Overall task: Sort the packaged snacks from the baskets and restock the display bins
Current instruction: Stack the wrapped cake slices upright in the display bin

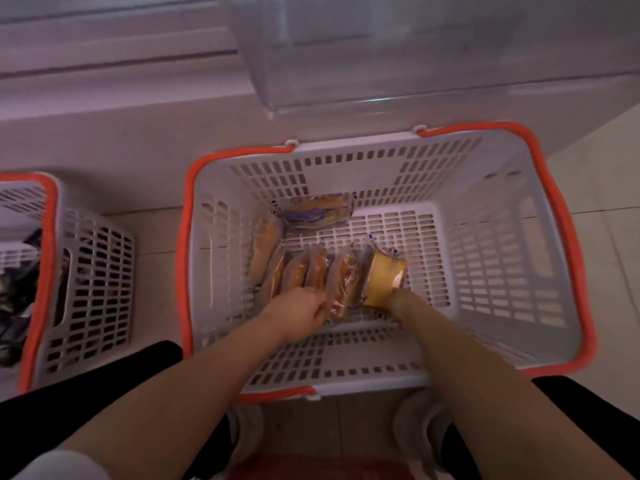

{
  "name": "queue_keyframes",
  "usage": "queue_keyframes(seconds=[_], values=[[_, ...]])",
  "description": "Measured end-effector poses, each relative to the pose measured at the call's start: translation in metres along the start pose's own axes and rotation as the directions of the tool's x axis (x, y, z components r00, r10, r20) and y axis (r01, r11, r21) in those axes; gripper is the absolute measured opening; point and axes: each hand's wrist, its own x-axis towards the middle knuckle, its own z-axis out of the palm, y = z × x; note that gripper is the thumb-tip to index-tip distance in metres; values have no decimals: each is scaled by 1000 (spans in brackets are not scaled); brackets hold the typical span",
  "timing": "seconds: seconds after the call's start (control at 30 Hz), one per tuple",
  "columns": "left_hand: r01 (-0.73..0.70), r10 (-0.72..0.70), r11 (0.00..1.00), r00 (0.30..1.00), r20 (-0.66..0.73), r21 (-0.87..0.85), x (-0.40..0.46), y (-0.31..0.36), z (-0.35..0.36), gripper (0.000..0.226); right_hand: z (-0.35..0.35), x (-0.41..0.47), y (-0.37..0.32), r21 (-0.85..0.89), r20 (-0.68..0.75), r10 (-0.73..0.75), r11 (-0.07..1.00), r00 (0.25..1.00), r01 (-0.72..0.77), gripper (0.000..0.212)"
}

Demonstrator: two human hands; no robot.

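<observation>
White basket [485,258] with orange rim is sitting on the floor below a clear bin [415,53]. A second basket [93,271] is standing left of it, holding dark packs [17,289]. Inside the white basket, wrapped cakes [301,271] are lying in a row at bottom left-centre, one more [317,211] against its far wall. Left hand [301,306] is gripping the row's near ends, fingers curled. Right hand [398,299] is mostly hidden, holding a yellow cake [382,275] at the row's right end.
</observation>
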Motion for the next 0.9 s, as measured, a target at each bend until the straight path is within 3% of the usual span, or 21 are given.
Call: queue_keyframes(seconds=[0.1,0.17,0.27,0.37,0.47,0.53,0.63,0.73,0.8,0.83,0.9], values=[[-1,0,998,1000,-23,-58,5,-1,-1,19,3,10,5,140,-56,-10,990,998,18,5],[-11,7,997,999,-50,-78,7,-1,-4,21,-1,7,4,212,-84,-18,977,996,35,12],[-23,11,994,993,-116,-104,7,2,-11,21,-13,-8,-9,-15,-247,-93,996,965,92,22],[-57,29,989,979,-202,-138,5,10,-22,19,-36,-43,-15,-165,-327,-282,957,902,239,22],[-71,-11,973,938,-347,-222,4,25,-32,22,-62,-84,-7,-219,-398,-492,871,775,440,33],[-68,-125,885,918,-376,-460,0,42,-41,34,-74,-117,-4,-237,-416,-623,778,663,582,43],[-171,-164,556,937,-309,-813,-13,72,-53,47,-84,-164,-4,-238,-402,-723,675,562,698,42],[-365,-170,373,877,-449,-853,-34,92,-64,29,-86,-194,-2,-223,-427,-746,635,512,740,37],[-483,-116,292,838,-532,-825,-51,101,-77,16,-89,-213,-3,-154,-485,-719,631,499,760,19],[-519,-65,266,831,-552,-813,-60,104,-84,17,-92,-221,-3,-85,-534,-685,627,495,775,21],[-551,54,313,823,-565,-773,-77,108,-100,18,-105,-240,-6,31,-650,-614,566,447,824,58]])
